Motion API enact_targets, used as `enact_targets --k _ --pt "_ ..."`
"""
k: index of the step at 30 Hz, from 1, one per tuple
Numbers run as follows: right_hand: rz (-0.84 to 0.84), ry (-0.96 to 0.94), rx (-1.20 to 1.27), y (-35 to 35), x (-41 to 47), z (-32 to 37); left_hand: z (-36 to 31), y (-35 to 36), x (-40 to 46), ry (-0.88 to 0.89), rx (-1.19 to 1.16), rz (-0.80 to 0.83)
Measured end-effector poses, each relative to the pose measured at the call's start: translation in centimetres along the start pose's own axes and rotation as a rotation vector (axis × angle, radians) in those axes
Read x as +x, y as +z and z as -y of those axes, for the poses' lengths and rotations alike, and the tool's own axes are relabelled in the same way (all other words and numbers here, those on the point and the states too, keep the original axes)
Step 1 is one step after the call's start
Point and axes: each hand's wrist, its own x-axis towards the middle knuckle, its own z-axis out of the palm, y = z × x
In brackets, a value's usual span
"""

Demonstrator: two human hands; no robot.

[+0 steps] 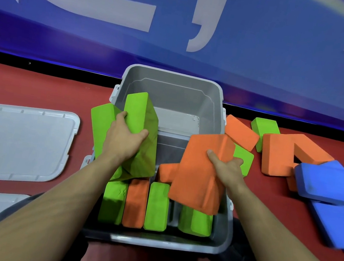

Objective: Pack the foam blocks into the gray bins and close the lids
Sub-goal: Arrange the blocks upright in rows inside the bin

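The left hand (pixel 124 137) grips a green block (pixel 141 135) by its long sides, just above the gray bin (pixel 172 88). The right hand (pixel 226 166) holds an orange block (pixel 198 174) by its edge, over the bin too. The blocks look like soft, light foam with a bumpy skin, so they should squash a little and not slip. Grabbing them across the flat sides seems best. More blocks stand in a row (pixel 134 202) inside the smooth plastic bin. A lid (pixel 19 142) lies flat on the red worktop (pixel 39 89).

Single head view: looks forward and steeply down, close over gray bin (pixel 171 99) on red table (pixel 39 89); wide-angle.
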Motion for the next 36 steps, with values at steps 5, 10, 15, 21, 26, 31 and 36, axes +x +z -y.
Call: enact_targets --k 5,10,15,21,26,31,36 --pt "-0.008 -0.059 -0.067 0.3 -0.5 -0.5 -0.2 0.3 -0.2 0.014 0.018 0.012" --pt "0.066 -0.235 -0.340 0.1 -1.5 0.1 -0.2 0.6 -0.4 0.018 0.040 0.040" --pt "-0.026 -0.210 -0.344 0.2 -1.2 0.2 0.0 1.0 -0.4 0.015 0.053 0.055" --pt "0.054 -0.085 -0.456 0.1 -0.8 0.0 0.0 1.5 -0.4 0.031 0.086 0.077" --pt "0.192 -0.002 -0.598 0.7 -0.1 -0.9 -0.2 1.7 -0.6 0.037 0.105 0.081" --pt "0.223 -0.020 -0.724 2.1 -0.2 -1.3 -0.2 1.7 -0.8 0.041 0.109 0.086" --pt "0.456 0.074 -0.539 1.0 -1.6 0.4 -0.4 1.5 -0.9 0.039 0.115 0.093"
